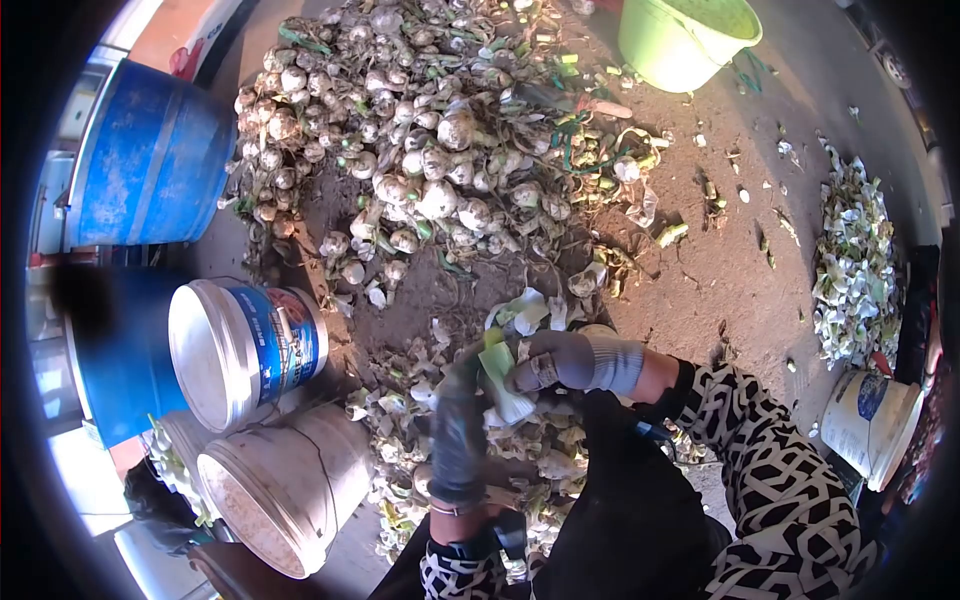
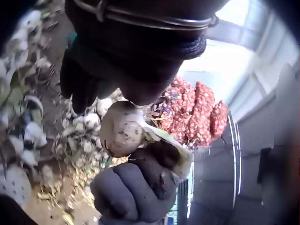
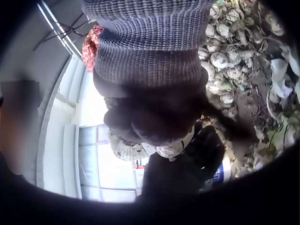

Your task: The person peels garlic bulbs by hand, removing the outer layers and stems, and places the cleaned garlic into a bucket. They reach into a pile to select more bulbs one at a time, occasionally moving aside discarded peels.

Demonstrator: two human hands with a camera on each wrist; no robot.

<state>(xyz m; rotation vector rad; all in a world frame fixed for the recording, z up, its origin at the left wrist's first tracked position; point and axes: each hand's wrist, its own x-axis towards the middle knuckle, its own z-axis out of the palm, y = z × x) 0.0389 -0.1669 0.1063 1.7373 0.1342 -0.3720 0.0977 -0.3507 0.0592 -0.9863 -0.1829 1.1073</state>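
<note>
My left hand (image 1: 460, 430), in a dark glove with a bracelet at the wrist, is at a whitish garlic bulb (image 2: 122, 129), its fingertips right against the bulb's top in the left wrist view. My right hand (image 1: 570, 360), in a grey knit-cuffed glove, grips the pale green skin (image 1: 505, 385) that runs off the bulb's neck. Seen from the right wrist, the bulb (image 3: 171, 147) shows between the two gloves, partly covered by the fingers. Below both hands lies a heap of loose peelings (image 1: 540, 455).
A big heap of unpeeled garlic (image 1: 430, 150) spreads ahead. On the left stand blue barrels (image 1: 150, 150), a labelled white bucket (image 1: 270, 340) and a dirty white bucket (image 1: 300, 480). A lime bucket (image 1: 685, 40) stands far right, near another peelings pile (image 1: 855, 260). Red mesh sacks (image 2: 192, 108) stand behind.
</note>
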